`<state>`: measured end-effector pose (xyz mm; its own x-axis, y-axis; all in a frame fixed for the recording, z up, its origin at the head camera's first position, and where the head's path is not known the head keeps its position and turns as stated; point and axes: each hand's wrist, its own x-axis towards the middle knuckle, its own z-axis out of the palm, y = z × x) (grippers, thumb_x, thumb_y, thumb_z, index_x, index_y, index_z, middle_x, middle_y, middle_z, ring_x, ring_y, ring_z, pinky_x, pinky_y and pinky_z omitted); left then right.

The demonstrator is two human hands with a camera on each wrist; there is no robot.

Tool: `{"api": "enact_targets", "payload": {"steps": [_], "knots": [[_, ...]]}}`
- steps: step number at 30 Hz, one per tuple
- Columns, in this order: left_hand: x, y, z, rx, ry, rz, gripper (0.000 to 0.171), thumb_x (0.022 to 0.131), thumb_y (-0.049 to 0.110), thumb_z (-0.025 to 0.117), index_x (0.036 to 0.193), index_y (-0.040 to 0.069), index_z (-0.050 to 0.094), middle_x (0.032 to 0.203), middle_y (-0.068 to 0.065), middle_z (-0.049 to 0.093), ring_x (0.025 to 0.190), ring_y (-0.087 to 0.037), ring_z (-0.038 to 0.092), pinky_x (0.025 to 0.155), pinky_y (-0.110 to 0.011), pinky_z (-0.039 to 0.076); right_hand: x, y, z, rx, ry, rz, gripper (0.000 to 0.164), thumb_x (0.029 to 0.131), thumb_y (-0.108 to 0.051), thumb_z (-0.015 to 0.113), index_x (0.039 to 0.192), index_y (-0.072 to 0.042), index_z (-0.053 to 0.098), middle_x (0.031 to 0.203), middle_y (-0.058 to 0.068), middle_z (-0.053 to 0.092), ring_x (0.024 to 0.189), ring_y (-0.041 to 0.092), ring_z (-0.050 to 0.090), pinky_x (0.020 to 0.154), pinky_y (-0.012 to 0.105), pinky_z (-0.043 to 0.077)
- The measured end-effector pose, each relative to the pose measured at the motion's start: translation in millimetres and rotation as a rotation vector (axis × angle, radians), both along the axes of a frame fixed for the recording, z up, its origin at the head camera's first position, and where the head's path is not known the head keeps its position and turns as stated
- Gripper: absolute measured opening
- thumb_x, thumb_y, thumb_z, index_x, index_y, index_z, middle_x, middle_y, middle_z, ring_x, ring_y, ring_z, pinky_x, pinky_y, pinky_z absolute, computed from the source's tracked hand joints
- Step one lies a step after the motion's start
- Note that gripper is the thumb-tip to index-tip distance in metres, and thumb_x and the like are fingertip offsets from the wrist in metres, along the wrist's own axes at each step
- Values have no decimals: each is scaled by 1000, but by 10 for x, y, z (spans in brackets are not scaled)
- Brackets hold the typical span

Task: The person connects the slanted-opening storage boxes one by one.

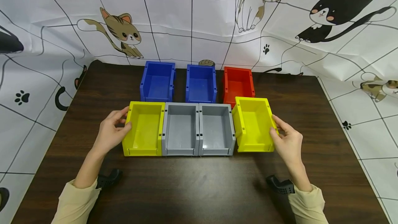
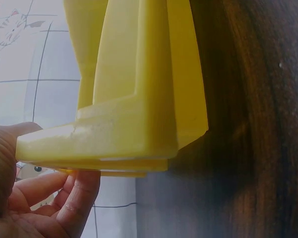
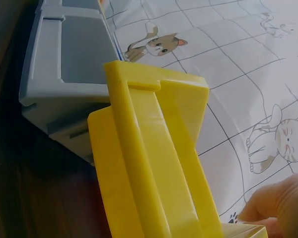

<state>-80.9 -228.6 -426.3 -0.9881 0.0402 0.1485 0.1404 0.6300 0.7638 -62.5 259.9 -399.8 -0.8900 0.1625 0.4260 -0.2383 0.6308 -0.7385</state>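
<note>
In the head view, a yellow bin (image 1: 145, 127) stands at the left end of a row, beside two grey bins (image 1: 181, 125) that touch each other. My left hand (image 1: 110, 130) holds this bin by its left wall, thumb towards the front; its fingers (image 2: 79, 203) show along the wall in the left wrist view. At the right end, my right hand (image 1: 288, 142) grips a second yellow bin (image 1: 253, 123) by its right wall. That bin is tilted, raised above the table, close against the right grey bin. In the right wrist view, little of the right hand shows.
Behind the row stand two blue bins (image 1: 157, 82) and a red bin (image 1: 237, 84), the red one partly hidden by the raised yellow bin. All rest on a dark wooden table (image 1: 199, 189). A white cloth (image 1: 174, 16) with cat drawings hangs behind and beside it.
</note>
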Motion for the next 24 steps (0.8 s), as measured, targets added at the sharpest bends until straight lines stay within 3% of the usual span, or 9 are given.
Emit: {"api": "enact_targets", "payload": {"steps": [2, 5, 8, 11, 14, 18, 24], "knots": [[1, -2, 3, 3, -2, -1, 52, 84, -3, 57, 134, -9, 45, 110, -21, 51, 83, -22, 46, 54, -9, 43, -4, 5, -3, 1, -21, 10, 37, 80, 8, 63, 117, 7, 63, 92, 26, 66, 75, -8, 53, 59, 4, 44], [6, -1, 11, 14, -2, -5, 52, 84, -3, 57, 134, -10, 44, 110, -23, 50, 84, -24, 47, 53, -9, 42, -25, 6, 9, 92, -88, 32, 47, 83, -2, 65, 129, 3, 55, 100, 23, 63, 80, 7, 53, 62, 9, 46], [10, 4, 18, 18, -1, -7, 52, 84, -4, 57, 134, -10, 44, 110, -23, 50, 84, -25, 47, 53, -9, 42, -75, -13, 40, 222, -181, 84, 67, 85, -17, 67, 143, -3, 37, 124, 24, 50, 97, 26, 50, 79, 36, 49], [10, 7, 25, 25, -3, -9, 52, 84, -4, 57, 134, -10, 44, 111, -23, 50, 85, -26, 47, 53, -8, 42, -143, -58, 83, 331, -230, 171, 82, 83, -26, 67, 150, -10, 22, 147, 21, 26, 118, 41, 37, 86, 61, 39], [9, 5, 34, 36, -4, -14, 52, 84, -5, 58, 134, -10, 44, 112, -24, 50, 86, -28, 48, 54, -8, 41, -228, -115, 134, 430, -210, 256, 85, 82, -35, 66, 151, -15, 21, 156, 14, 10, 134, 42, 18, 96, 70, 23], [6, -3, 29, 34, -3, -16, 53, 84, -5, 58, 134, -10, 44, 112, -24, 50, 86, -29, 48, 54, -7, 41, -334, -190, 206, 545, -170, 376, 81, 83, -42, 63, 150, -21, 24, 157, 8, 7, 141, 35, 2, 98, 74, 1], [7, -10, 18, 30, 13, -20, 52, 83, -6, 59, 133, -10, 45, 111, -23, 51, 84, -24, 47, 54, -8, 42, -429, -271, 295, 657, -252, 488, 74, 86, -47, 58, 149, -29, 26, 157, 5, 3, 141, 34, -6, 94, 75, -8]]}}
